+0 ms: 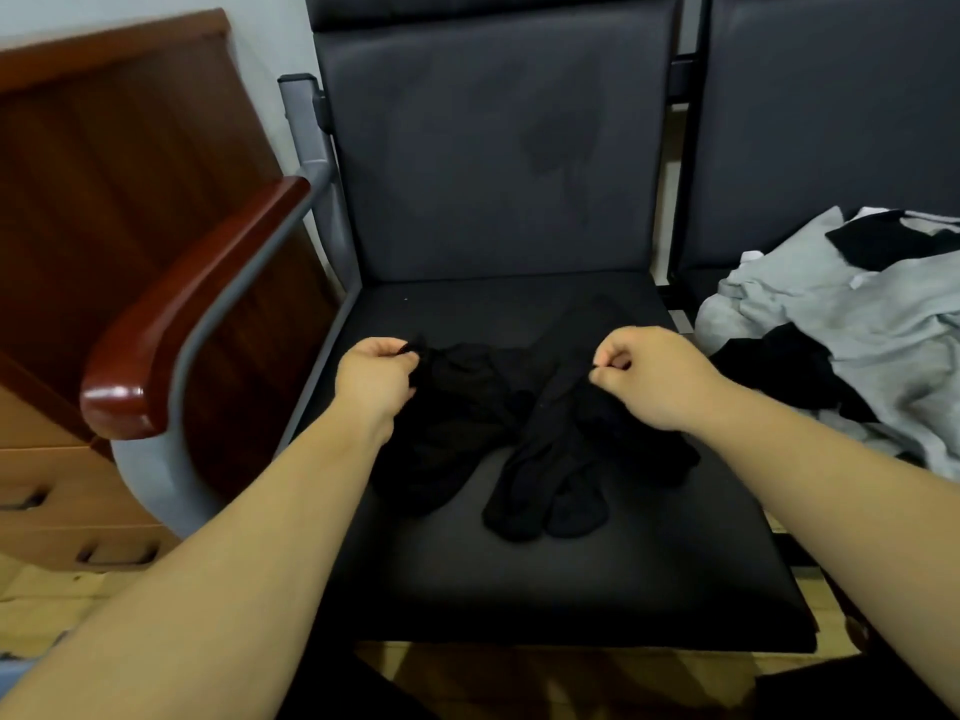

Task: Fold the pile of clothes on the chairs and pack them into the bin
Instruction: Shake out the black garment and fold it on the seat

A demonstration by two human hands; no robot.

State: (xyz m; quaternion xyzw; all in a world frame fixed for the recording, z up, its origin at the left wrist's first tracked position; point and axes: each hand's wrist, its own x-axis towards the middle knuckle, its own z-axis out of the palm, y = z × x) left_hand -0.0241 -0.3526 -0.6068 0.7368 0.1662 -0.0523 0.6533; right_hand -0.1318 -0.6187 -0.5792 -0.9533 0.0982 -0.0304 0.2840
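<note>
My left hand (376, 376) and right hand (649, 376) each pinch an edge of the thin black tights (524, 449) spread on the dark padded chair seat (571, 589) (toes toward me) — the crumpled grey-and-black pile of clothes (857, 345) lies on the neighbouring dark chair (831, 122), to my right.

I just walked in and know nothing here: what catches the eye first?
Mid-frame, the left hand and the right hand each pinch a black garment lying on the dark chair seat. To the right, a rumpled pile of grey and black clothes sits on the next chair. A glossy reddish armrest stands out at left.
</note>
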